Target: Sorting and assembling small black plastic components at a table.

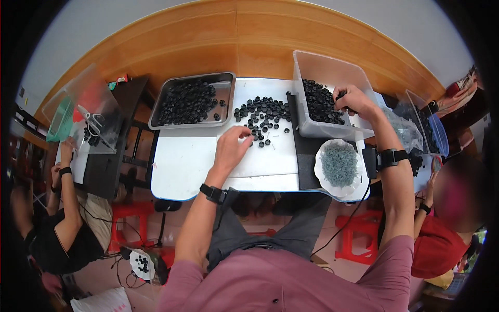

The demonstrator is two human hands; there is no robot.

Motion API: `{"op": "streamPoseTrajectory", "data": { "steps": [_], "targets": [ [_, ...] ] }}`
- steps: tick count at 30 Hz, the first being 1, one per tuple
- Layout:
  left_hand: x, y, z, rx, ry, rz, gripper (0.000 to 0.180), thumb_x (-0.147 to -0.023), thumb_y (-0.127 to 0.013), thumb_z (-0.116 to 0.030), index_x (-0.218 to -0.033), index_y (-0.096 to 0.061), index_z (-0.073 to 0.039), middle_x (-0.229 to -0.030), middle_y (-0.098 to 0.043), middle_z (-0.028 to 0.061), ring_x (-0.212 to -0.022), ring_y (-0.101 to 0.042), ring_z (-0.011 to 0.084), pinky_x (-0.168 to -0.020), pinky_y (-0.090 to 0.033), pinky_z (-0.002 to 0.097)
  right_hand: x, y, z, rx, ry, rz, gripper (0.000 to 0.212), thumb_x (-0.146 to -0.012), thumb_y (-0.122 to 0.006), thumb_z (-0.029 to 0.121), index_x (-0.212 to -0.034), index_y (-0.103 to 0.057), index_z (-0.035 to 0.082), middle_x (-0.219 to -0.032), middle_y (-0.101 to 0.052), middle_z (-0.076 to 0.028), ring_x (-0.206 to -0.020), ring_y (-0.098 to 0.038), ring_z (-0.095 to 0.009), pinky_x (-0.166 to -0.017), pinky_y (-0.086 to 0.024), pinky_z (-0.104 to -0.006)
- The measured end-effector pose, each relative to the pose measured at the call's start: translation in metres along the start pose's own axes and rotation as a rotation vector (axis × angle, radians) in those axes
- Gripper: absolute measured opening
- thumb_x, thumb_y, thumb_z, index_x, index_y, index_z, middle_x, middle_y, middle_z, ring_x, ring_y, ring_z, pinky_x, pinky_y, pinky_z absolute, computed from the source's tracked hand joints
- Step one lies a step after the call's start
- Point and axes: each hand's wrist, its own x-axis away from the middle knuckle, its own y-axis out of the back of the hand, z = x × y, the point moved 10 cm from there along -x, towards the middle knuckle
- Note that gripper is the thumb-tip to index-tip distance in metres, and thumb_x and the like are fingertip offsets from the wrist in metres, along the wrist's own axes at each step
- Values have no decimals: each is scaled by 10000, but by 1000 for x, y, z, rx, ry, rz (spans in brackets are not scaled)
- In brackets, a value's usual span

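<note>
Working through black caps [262, 117], our left hand [231, 148] pinches one, right hand [353, 100] digs, grip unclear, in the full bin [332, 67]; the metal tray [192, 99] holds many.

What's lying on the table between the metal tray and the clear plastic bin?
Loose black caps lie scattered on the white table between the metal tray and the clear bin, in the head view.

Small round black plastic caps [262, 112] on white rectangular worktop [182, 166]; grey metal tray [226, 101]; clear plastic bin [325, 67]; white plate [322, 177], grey-green pins [339, 164].
</note>
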Motion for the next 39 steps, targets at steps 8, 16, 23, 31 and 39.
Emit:
{"op": "streamPoseTrajectory", "data": {
  "steps": [8,16,23,31,39],
  "targets": [
    [36,-29,0,9,-83,205,152,-847,-746,-109,-986,-733,-47,-919,-707,99,-921,-650,286,-839,-528,401,0,-76,109,-19,169,151,157,-752,-726,24,-848,-622,92,-668,-554,8,-532,-490,-73,-423,-331,-241],
    [19,-26,12,31,-18,127,156,-875,-736,-101,-1007,-744,-18,-940,-709,109,-878,-669,280,-818,-543,377,-59,-213,110,188,182,284,154,-682,-744,51,-810,-658,55,-617,-592,-50,-495,-534,-143,-441,-435,-317],
    [22,-19,34,178,148,-7,161,-862,-751,-88,-1004,-740,-14,-926,-707,112,-871,-671,275,-809,-540,378,-81,-243,85,562,517,-175,198,-723,-653,65,-912,-709,47,-913,-700,-190,-916,-677,-411,-830,-549,-471],
    [23,-14,15,-20,-62,-39,134,-849,-750,-83,-961,-722,-16,-925,-711,113,-886,-660,290,-806,-535,399,-55,-242,93,501,605,-290,191,-802,-706,170,-974,-713,86,-1047,-647,-167,-1013,-665,-384,-881,-548,-479],
    [24,-16,15,0,-30,-26,129,-853,-744,-74,-968,-728,-19,-928,-714,109,-876,-671,279,-795,-547,382,-46,-202,72,137,392,-150,352,-835,-749,208,-1153,-749,57,-1125,-711,-186,-1006,-689,-350,-922,-537,-417]
  ]
}}
